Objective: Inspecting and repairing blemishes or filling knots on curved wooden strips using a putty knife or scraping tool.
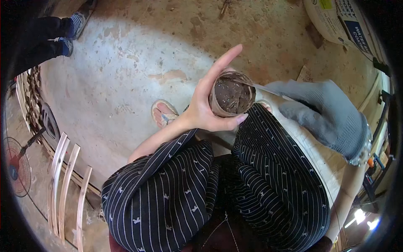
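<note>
My bare left hand is wrapped round a small clear cup, its thumb and index finger on either side and the index fingertip stretched past the rim. Thick dark brown paste lines the cup, with a rough, stirred surface. My right hand, in a grey knitted glove, is closed on a thin flat metal spatula. The spatula's far end lies at the cup's upper right rim, over the paste. How the gloved fingers grip the handle is partly hidden.
Below the cup are my knees in striped black trousers and my sandalled foot. Another person's legs stand at the far left. A large printed sack sits at the far right. Wooden strips and a fan are at left.
</note>
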The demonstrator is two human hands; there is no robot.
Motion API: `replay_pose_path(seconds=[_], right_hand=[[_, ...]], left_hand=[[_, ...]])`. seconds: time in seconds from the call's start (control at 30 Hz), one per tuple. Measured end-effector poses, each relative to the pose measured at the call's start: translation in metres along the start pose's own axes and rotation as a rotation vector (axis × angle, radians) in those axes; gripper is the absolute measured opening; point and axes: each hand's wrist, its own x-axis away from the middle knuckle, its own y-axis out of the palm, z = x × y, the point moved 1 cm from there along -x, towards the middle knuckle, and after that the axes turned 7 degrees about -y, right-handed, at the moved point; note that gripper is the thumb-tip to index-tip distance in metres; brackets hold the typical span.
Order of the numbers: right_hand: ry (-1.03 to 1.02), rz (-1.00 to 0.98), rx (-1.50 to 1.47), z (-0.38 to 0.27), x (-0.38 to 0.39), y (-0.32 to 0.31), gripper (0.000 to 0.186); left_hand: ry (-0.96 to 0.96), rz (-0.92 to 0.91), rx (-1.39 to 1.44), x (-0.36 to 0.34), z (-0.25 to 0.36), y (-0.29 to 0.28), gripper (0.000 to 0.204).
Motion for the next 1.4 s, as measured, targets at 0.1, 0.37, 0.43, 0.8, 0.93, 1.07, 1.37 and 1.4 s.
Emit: replay_pose_path(seconds=[0.1,0.37,0.43,0.8,0.93,1.07,1.37,1.4], right_hand=[[0.011,0.045,0.096,-0.004,0.009,0.005,0.040],[-0.013,0.325,0.454,-0.020,0.016,0.021,0.039],[-0.061,0.371,0.527,-0.025,0.017,0.021,0.039],[-0.074,0.179,-0.484,-0.154,0.094,-0.049,0.041],[-0.122,0.064,-0.609,-0.241,0.154,-0.078,0.046],[-0.160,0.069,-0.470,-0.323,0.217,-0.108,0.041],[-0.487,0.653,0.374,-0.462,0.365,-0.154,0.034],[-0.391,0.721,0.495,-0.479,0.385,-0.160,0.036]], left_hand=[[0.047,0.031,-0.015,-0.003,0.007,0.002,0.098],[0.208,0.110,-0.203,-0.015,0.023,-0.003,0.101],[0.229,0.143,-0.241,-0.018,0.037,-0.003,0.100],[0.126,0.281,-0.278,-0.016,0.255,0.002,0.097],[0.087,0.288,-0.283,-0.004,0.372,0.020,0.095],[0.105,0.290,-0.396,0.006,0.482,0.045,0.094],[0.101,0.389,-0.524,0.001,0.699,0.117,0.097],[0.109,0.365,-0.527,-0.003,0.713,0.124,0.097]])
